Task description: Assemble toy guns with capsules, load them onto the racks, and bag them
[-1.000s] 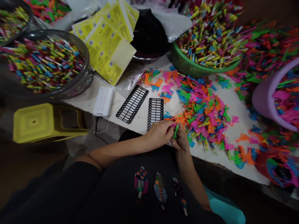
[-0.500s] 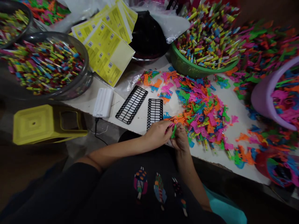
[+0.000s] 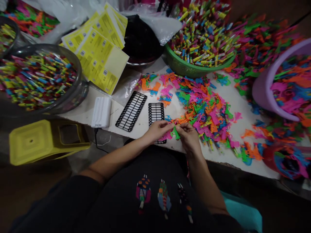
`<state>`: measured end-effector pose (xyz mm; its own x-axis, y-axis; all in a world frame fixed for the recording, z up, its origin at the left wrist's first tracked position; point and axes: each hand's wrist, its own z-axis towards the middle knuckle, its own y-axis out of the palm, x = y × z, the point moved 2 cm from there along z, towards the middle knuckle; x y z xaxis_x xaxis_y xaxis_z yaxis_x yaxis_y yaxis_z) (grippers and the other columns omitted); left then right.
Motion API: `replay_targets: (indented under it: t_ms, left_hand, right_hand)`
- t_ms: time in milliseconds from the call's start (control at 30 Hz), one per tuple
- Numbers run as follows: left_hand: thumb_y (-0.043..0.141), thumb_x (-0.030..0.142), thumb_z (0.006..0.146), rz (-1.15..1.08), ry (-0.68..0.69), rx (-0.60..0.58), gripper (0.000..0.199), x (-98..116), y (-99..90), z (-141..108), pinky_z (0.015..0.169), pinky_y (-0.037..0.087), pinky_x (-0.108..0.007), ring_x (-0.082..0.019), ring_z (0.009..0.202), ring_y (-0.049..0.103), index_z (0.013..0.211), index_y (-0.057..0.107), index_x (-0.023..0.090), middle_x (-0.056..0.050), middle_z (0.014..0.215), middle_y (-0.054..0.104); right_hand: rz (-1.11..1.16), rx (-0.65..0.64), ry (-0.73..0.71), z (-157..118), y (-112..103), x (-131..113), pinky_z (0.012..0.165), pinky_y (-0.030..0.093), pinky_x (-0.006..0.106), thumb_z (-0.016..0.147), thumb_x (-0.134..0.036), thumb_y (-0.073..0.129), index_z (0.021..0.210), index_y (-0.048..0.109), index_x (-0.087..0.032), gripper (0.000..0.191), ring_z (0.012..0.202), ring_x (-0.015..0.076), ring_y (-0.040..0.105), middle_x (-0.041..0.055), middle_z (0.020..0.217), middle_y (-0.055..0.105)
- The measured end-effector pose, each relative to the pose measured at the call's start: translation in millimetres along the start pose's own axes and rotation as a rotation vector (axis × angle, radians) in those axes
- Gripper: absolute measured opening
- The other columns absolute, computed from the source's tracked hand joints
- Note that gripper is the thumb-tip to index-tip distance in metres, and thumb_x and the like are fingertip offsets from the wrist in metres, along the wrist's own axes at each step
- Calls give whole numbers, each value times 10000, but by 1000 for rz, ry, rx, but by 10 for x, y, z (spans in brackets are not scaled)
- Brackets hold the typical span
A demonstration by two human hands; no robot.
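My left hand point(image 3: 158, 130) pinches a pink plastic piece point(image 3: 167, 133) over the table's front edge. Close beside it, my right hand point(image 3: 189, 135) has its thumb and fingers closed on a small green plastic piece point(image 3: 175, 132). The two pieces touch or overlap between my fingertips. Partly behind my left hand lies a black slotted rack point(image 3: 156, 113); a second black rack point(image 3: 131, 111) lies to its left. Just beyond my right hand spreads a heap of pink, orange, green and blue toy pieces point(image 3: 206, 110).
A green basin point(image 3: 191, 69) and a dark clear basin point(image 3: 79, 69) hold colourful tubes. Yellow label sheets point(image 3: 99, 61) lie behind a white power box point(image 3: 101, 112). At right stand a purple bucket point(image 3: 263, 92) and a red container point(image 3: 268, 161). A yellow stool point(image 3: 31, 140) is lower left.
My hands have drawn slightly apart, and the green piece shows more clearly between them. The whole view has shifted a little.
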<state>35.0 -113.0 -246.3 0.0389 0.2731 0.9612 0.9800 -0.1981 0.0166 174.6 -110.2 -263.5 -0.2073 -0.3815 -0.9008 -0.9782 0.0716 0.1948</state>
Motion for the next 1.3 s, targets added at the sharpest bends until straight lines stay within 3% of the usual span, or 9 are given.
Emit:
replay_targets:
  t_ms: [300,467,933,1133,1233,1300]
  left_hand:
    - [535,421,736,-243,-258,-120,278,-15,-44,-23,446,433,-239,-93,462,514,813,587,159,16,608,571]
    - [553,397,741,-307,-326,-127,256,-17,2,4,431,450,-248,-108,455,541,761,567,143,9,549,568]
    - [673,178,663,-533,-630,-205,174,-174,-114,103,499,503,-188,-66,497,568,803,587,119,-6,639,623]
    - [684,103,593,-553,-626,-203,178,-206,-71,79,531,516,-215,-84,499,579,743,588,107,-18,637,634]
    - [736,120,511,-544,-524,-180,275,-193,-70,31,536,519,-253,-104,488,577,736,579,100,-16,620,631]
    - [758,161,491,-523,-406,-125,339,-180,-105,4,538,514,-267,-111,492,578,767,569,106,-6,619,631]
  right_hand:
    - [38,7,79,20,78,-10,282,377,160,516,-331,748,645,465,-186,343,355,44,428,-95,467,489]
    - [58,20,108,36,79,-19,264,369,162,500,-327,752,640,456,-184,357,345,47,431,-100,454,480]
    - [25,-9,87,161,156,22,291,379,170,514,-296,722,629,435,-183,329,370,53,452,-95,495,499]
    - [-15,-30,-5,169,162,63,354,403,171,532,-325,718,631,455,-182,315,425,51,455,-85,527,486]
    - [24,-9,-58,119,125,83,403,409,163,574,-355,697,675,490,-185,287,473,52,475,-72,561,509]
    - [73,-4,-5,44,85,102,400,417,185,635,-435,634,724,514,-192,285,452,60,480,-61,574,527]
